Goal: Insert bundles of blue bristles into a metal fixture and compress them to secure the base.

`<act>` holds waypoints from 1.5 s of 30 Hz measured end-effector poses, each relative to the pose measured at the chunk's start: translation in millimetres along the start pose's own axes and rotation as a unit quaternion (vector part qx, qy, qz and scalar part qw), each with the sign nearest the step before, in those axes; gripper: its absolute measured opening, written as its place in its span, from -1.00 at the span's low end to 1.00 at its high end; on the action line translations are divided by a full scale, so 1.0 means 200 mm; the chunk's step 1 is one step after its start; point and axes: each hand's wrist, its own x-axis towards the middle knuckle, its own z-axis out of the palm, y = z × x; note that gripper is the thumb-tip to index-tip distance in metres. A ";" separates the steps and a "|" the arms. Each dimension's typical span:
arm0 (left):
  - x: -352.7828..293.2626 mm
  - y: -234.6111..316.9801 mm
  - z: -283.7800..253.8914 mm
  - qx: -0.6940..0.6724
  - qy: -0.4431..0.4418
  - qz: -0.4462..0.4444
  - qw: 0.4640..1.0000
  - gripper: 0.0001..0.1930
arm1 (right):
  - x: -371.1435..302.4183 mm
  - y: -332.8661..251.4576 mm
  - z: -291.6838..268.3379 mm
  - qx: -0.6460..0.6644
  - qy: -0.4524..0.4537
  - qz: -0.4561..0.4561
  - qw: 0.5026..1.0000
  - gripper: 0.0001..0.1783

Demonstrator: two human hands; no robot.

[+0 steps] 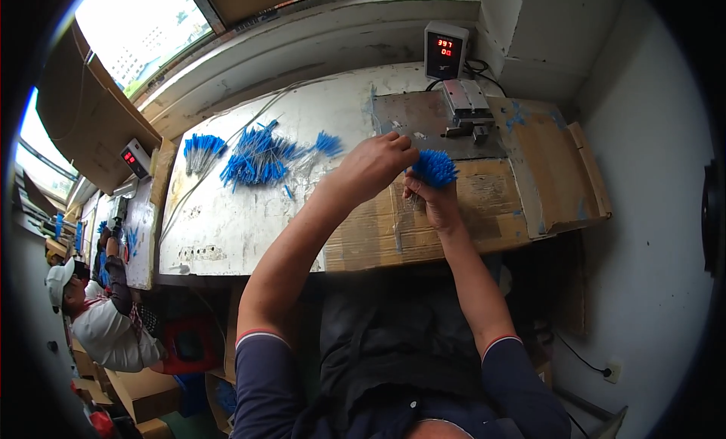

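Far L: co-worker (113, 333) in white cap (59, 284) & pale top, seated at a 2nd bench (141, 250); small dark display box w/ pale frame (136, 158) at its far part, red digits lit.

Main bench (227, 246): worn white top, marks & stains. On its L part, far side: small fanned bunch of thin pale sticks w/ blue ends (204, 153), blue ends mostly far. Just R of it: larger loose heap of blue-ended sticks (261, 155), lying at mixed angles; one short blue piece (288, 191) apart, near side. R of heap: small clump of blue ends (327, 142).

Center-R: L hand (382, 161) comes over from the L, fingers curled, tips right by L edge of dense upright bundle of blue-tipped sticks (435, 168); can't tell if it pinches any. R hand (437, 201) wrapped round same bundle, below blue tips, gripping it; thumb twd L. Bundle is held above brown cardboard sheet (363, 238) covering near R part of bench.

Beyond hands, far: flat grey metal plate (408, 110), w/ block-shaped grey metal device (466, 99) at its R; behind that, black display box w/ pale rim (445, 53), red digits lit, dk cable alongside.

Far R: folded brown cardboard piece (556, 167) w/ blue smears, on bench end. Pale wall outlet (615, 374) w/ blk plug, near R.
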 end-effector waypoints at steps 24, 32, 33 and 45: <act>0.49 -0.19 1.00 -0.263 0.350 -0.388 0.811 -0.82 | 0.28 -0.42 -0.60 -0.220 0.196 0.010 0.956 -0.85; 0.48 -0.16 0.97 -0.235 0.389 -0.327 0.829 -0.87 | 0.37 -0.42 -0.56 -0.280 0.224 0.015 0.933 -0.84; 0.48 -0.16 0.97 -0.237 0.389 -0.327 0.828 -0.87 | 0.38 -0.42 -0.55 -0.285 0.225 0.016 0.931 -0.84; 0.48 -0.15 0.94 -0.194 0.388 -0.322 0.841 -0.85 | 0.40 -0.38 -0.52 -0.326 0.268 0.007 0.907 -0.87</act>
